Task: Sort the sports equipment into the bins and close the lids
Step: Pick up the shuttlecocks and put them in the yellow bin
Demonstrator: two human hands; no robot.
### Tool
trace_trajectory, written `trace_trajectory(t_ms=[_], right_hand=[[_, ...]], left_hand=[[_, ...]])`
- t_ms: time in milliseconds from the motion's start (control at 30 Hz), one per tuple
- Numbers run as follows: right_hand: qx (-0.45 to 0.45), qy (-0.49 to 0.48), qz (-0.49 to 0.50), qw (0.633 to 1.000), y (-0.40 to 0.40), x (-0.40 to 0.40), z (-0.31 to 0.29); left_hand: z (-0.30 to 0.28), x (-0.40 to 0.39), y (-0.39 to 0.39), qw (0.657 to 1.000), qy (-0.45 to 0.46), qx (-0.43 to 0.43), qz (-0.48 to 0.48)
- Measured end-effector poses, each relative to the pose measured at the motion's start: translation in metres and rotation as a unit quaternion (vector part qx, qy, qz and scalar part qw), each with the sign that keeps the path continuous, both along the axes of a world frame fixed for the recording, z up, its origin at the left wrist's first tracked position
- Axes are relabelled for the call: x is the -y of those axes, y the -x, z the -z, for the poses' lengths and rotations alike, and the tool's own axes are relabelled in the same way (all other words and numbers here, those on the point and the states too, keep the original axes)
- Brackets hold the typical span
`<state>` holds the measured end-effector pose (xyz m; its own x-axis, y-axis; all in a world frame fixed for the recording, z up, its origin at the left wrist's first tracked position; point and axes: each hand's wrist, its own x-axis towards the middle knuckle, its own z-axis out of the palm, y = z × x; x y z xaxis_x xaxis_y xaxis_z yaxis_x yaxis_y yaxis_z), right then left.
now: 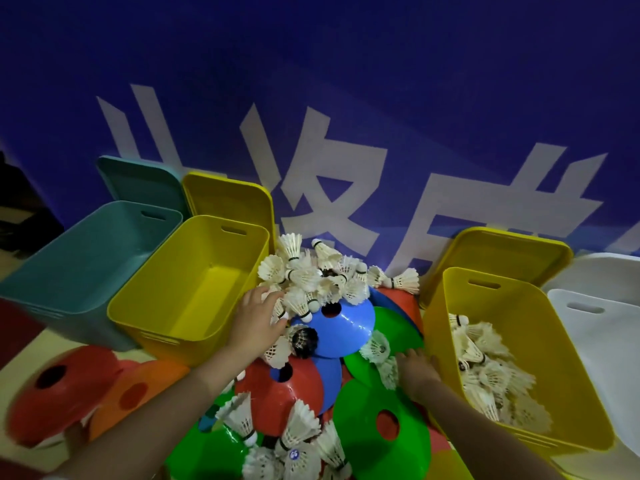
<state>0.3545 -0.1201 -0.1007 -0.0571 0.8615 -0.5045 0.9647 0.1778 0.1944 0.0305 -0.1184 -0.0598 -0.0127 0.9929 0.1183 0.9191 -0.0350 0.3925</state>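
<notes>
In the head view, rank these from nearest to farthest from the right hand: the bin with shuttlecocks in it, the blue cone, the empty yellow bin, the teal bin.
From the right hand:
1. Bin with shuttlecocks, right beside the hand, on its right.
2. Blue cone, middle of the pile, to the left.
3. Empty yellow bin, left of the pile.
4. Teal bin, far left.

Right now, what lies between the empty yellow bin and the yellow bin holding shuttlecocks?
In the head view, a pile of shuttlecocks and disc cones, with both hands reaching in: left hand, right hand.

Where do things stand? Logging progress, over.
Left hand reaching into shuttlecock pile; right hand on shuttlecocks beside right yellow bin, part-filled. Cones tangled underneath. Lids off.
</notes>
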Motion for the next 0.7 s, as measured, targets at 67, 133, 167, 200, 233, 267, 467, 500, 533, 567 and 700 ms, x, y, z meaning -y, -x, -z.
trace_trajectory(t_ms=[67,133,167,200,233,267,467,500,533,567,700], right_hand=[[-0.01,-0.009,0.017,1.0,0.0,-0.003,0.001],[-0.041,-0.025,0.05,0.998,-0.002,-0.008,0.002],[-0.063,-0.035,0.067,0.995,-0.002,-0.008,0.001],[-0.086,-0.046,0.087,0.991,-0.001,-0.008,0.0],[-0.109,-0.057,0.107,0.987,-0.001,-0.007,-0.001],[-0.125,-0.068,0.124,0.982,-0.001,-0.005,-0.003],[-0.078,-0.108,0.122,0.984,0.0,0.012,-0.023],[-0.06,-0.111,0.113,0.986,0.001,0.016,-0.027],[-0.049,-0.117,0.106,0.986,0.0,0.02,-0.031],[-0.045,-0.126,0.104,0.985,-0.001,0.023,-0.034],[-0.076,-0.167,0.121,0.976,-0.008,0.039,-0.045]], left_hand=[[0.009,-0.007,0.012,0.996,0.078,-0.036,0.002],[0.018,-0.011,0.022,0.991,0.13,-0.024,0.018],[0.021,-0.012,0.025,0.99,0.137,0.0,0.024],[0.023,-0.012,0.027,0.991,0.131,0.023,0.031],[0.024,-0.012,0.028,0.992,0.114,0.036,0.04],[0.025,-0.012,0.028,0.994,0.089,0.04,0.05],[0.019,-0.003,0.024,0.995,-0.029,0.04,0.082],[0.014,0.0,0.022,0.994,-0.04,0.054,0.086],[0.01,0.003,0.018,0.992,-0.049,0.074,0.087],[0.006,0.005,0.015,0.99,-0.055,0.097,0.087],[-0.006,0.013,-0.006,0.976,-0.034,0.19,0.1]])
